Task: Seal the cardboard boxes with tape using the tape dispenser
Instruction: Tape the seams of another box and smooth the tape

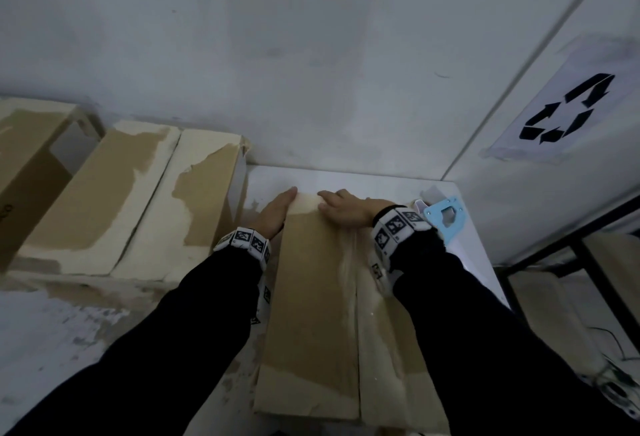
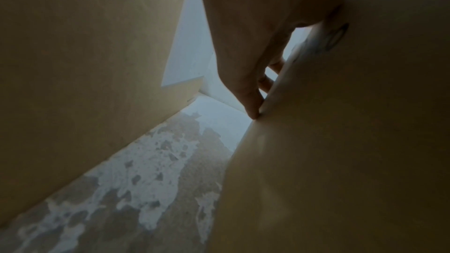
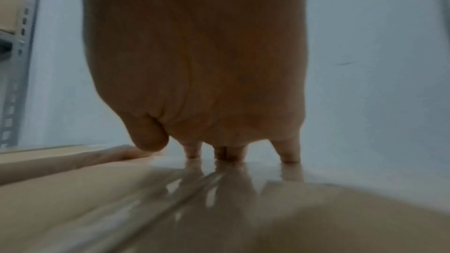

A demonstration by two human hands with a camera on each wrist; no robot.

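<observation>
Both flat, the left hand [image 1: 275,214] and right hand [image 1: 343,209] pressed the box [image 1: 311,297]; rubbing the tape [image 1: 348,262] outward would bond it best.

The cardboard box [image 1: 311,314] lies on the table [image 1: 346,179] directly in front of the person, its long axis running from near to far. The left hand [image 1: 275,214] lies along the box's left side at the far end, the right hand [image 1: 343,209] rests on its top at the far end, and the tape dispenser [image 1: 445,216] lies on the table just right of the right wrist. Three more boxes [image 1: 194,200] lie side by side to the left, and a recycling sign [image 1: 568,110] is on the wall to the far right.
</observation>
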